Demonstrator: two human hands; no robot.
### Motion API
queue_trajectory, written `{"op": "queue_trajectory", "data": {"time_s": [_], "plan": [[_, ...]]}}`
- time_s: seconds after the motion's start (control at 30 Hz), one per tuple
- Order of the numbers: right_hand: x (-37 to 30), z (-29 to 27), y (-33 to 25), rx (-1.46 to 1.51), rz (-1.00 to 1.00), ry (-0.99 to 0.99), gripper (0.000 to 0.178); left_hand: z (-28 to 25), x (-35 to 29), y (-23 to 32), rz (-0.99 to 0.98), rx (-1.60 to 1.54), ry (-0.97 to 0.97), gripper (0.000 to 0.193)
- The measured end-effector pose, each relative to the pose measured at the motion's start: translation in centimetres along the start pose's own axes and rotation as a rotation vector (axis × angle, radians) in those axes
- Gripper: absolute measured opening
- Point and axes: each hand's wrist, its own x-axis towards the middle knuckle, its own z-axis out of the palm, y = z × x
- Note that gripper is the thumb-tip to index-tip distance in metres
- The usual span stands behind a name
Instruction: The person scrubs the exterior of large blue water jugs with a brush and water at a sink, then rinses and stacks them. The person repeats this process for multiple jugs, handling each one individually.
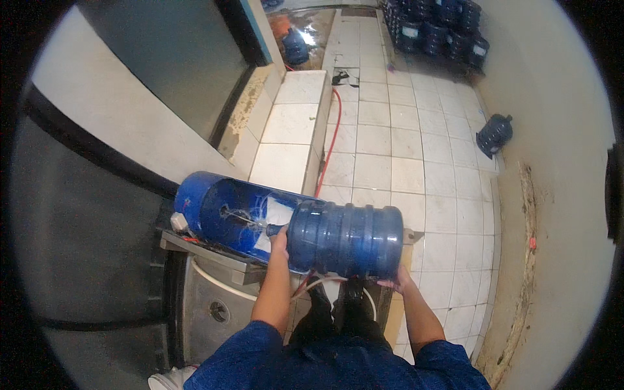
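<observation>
- I see the blue drum-shaped washer housing [224, 211] lying open-mouthed on the steel stand [214, 302], a thin spindle pointing out.
- My left hand [281, 242] grips the big blue water bottle [344, 239] at its shoulder, fingers wrapped close, aiming the neck at that spindle.
- My right hand [398, 281] cups the base from underneath, fingers spread, carrying the weight level.
- Tiled floor [403, 162] beyond; a spare bottle [494, 134] lies by the wall.

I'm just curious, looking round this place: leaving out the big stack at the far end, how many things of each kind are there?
Blue water jugs: 3 (held jug between left hand and right hand, jug by the right wall, far jug)
Blue open drum: 1
Red hose: 1
Total: 5; the stack is too blurred to count.
</observation>
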Motion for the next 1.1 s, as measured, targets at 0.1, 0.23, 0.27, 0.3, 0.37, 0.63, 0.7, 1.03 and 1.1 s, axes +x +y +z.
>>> {"op": "queue_trajectory", "data": {"time_s": [0.1, 0.23, 0.27, 0.3, 0.37, 0.63, 0.7, 1.03, 1.1], "plan": [[2.6, 0.5, 1.3, -0.02, 0.079, -0.059, 0.063, 1.3, -5.3, 4.8, 0.066, 0.039, -0.173, 0.064], [3.7, 4.3, 4.0, -0.009, 0.133, -0.097, 0.071, -0.5, -11.3, 12.3, 0.47, 0.102, -0.105, 0.076], [3.5, 6.2, 4.4, -0.018, 0.147, -0.08, 0.074, -2.0, -11.8, 14.6, 0.563, 0.074, -0.033, 0.075], [3.9, 7.6, 5.2, 0.004, 0.155, -0.047, 0.082, -3.8, -12.1, 17.3, 0.599, 0.104, 0.06, 0.074], [3.4, 11.2, 5.5, -0.004, 0.156, -0.07, 0.098, -8.1, -9.7, 21.3, 0.666, 0.097, 0.286, 0.08], [2.7, 20.4, 7.0, -0.226, -0.152, 0.16, 0.083, -27.1, 8.9, 26.8, 0.213, 0.267, 0.895, 0.103], [1.9, 21.9, 6.0, -0.265, -0.184, 0.237, 0.056, -29.6, 11.5, 26.2, 0.232, 0.173, 0.747, 0.104], [7.8, 22.7, -2.3, -0.938, -0.709, 0.471, 0.068, -24.3, 3.2, 28.3, 0.123, 0.804, 0.622, 0.112], [10.7, 21.8, -3.8, -0.801, -0.6, 0.446, 0.068, -23.6, 0.9, 29.4, 0.348, 0.785, 0.635, 0.104]]}}
